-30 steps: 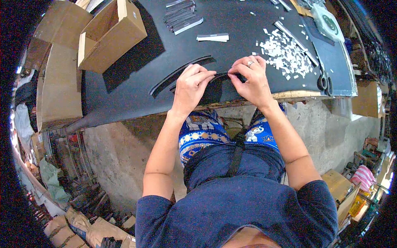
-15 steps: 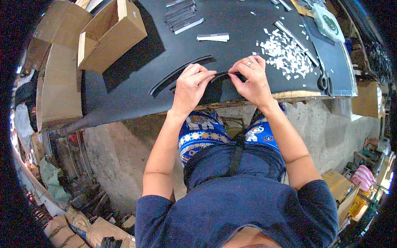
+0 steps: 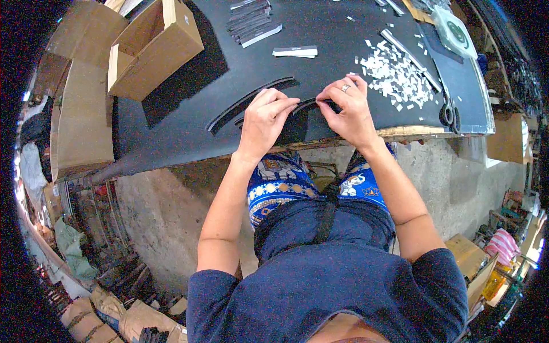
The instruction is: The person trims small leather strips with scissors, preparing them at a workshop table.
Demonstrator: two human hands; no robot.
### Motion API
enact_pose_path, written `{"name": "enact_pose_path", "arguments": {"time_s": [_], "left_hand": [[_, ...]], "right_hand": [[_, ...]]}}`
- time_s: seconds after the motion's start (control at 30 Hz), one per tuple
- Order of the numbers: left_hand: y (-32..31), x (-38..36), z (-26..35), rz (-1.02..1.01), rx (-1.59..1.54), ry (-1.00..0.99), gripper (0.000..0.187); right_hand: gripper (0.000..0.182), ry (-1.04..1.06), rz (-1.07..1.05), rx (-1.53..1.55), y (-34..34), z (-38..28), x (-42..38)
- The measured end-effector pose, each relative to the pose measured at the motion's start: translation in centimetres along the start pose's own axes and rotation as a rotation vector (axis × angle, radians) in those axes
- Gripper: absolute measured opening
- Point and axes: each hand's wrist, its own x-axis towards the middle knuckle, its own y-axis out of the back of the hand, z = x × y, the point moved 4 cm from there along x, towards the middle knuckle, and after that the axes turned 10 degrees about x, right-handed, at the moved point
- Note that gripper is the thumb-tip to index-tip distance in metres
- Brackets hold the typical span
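Note:
My left hand [image 3: 264, 119] pinches a thin black strip [image 3: 306, 104] between thumb and fingertips. At the strip's right side my right hand [image 3: 350, 111], with a ring on one finger, pinches it too. The short stretch between the hands bows slightly upward, just above the dark table; a dark end also shows left of my left hand. Behind my left hand another curved black strip [image 3: 243, 104] lies on the table. Small white pieces [image 3: 400, 77] are heaped to the right of my right hand.
An open cardboard box [image 3: 166, 54] stands at the left. Dark strips [image 3: 249, 24] are stacked at the back, with white strips [image 3: 294, 52] nearer. Scissors [image 3: 448, 114] lie by the right front edge. A long narrow strip [image 3: 410, 60] crosses the white heap.

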Motion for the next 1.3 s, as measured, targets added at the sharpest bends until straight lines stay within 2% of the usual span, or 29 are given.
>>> {"name": "enact_pose_path", "arguments": {"time_s": [0.37, 0.43, 0.63, 0.7, 0.77, 0.83, 0.87, 0.9, 0.93, 1.0, 1.03, 1.07, 1.17, 1.3], "left_hand": [[0.0, 0.5, 0.5, -0.039, -0.020, -0.027, 0.023], [-0.5, 0.6, 1.1, -0.007, -0.001, -0.093, 0.024], [-1.5, 0.8, 1.1, 0.019, 0.056, -0.070, 0.019], [-1.4, 0.9, 1.0, 0.008, 0.031, -0.049, 0.016], [-1.1, 1.2, 0.9, -0.002, 0.008, -0.026, 0.013], [-1.2, 1.5, 0.3, -0.126, -0.155, 0.133, 0.012], [-0.9, 1.7, 0.3, -0.126, -0.155, 0.125, 0.012], [-0.9, 1.9, 0.2, -0.225, -0.242, 0.216, 0.014], [-1.0, 2.0, 0.0, -0.326, -0.329, 0.306, 0.017], [-1.2, 2.5, 0.3, -0.354, -0.449, 0.298, 0.020], [-1.3, 2.8, 0.6, -0.412, -0.531, 0.366, 0.019], [-1.6, 3.0, 0.9, -0.472, -0.613, 0.435, 0.019], [-3.1, 3.6, 1.3, -0.507, -0.641, 0.401, 0.021], [-4.7, 4.4, 3.0, -0.531, -0.641, 0.423, 0.020]], "right_hand": [[0.026, -0.021, -0.019, 0.110, 0.0, 0.5, 0.0], [0.027, -0.022, -0.021, 0.122, 0.0, 0.5, 0.1], [0.036, 0.005, -0.008, 0.166, 0.1, 0.9, 0.1], [0.045, -0.145, -0.109, 0.283, -0.1, 1.3, 0.1], [0.047, -0.186, -0.112, 0.299, 0.3, 1.2, 0.2], [0.050, -0.226, -0.112, 0.312, 0.6, 1.3, 0.2], [0.050, -0.341, -0.098, 0.468, 0.7, 1.6, 0.1], [0.051, -0.454, -0.082, 0.623, 0.8, 2.0, 0.0], [0.051, -0.452, -0.073, 0.616, 1.0, 2.2, -0.1], [0.050, -0.549, -0.022, 0.832, 1.3, 2.9, -0.4], [0.050, -0.620, -0.029, 0.889, 1.8, 2.7, -0.5], [0.050, -0.619, -0.016, 0.880, 2.0, 3.1, -0.7], [0.052, -0.713, 0.001, 0.897, 2.6, 4.0, -1.4], [0.051, -0.673, 0.047, 0.851, 3.6, 4.4, -2.1]]}}
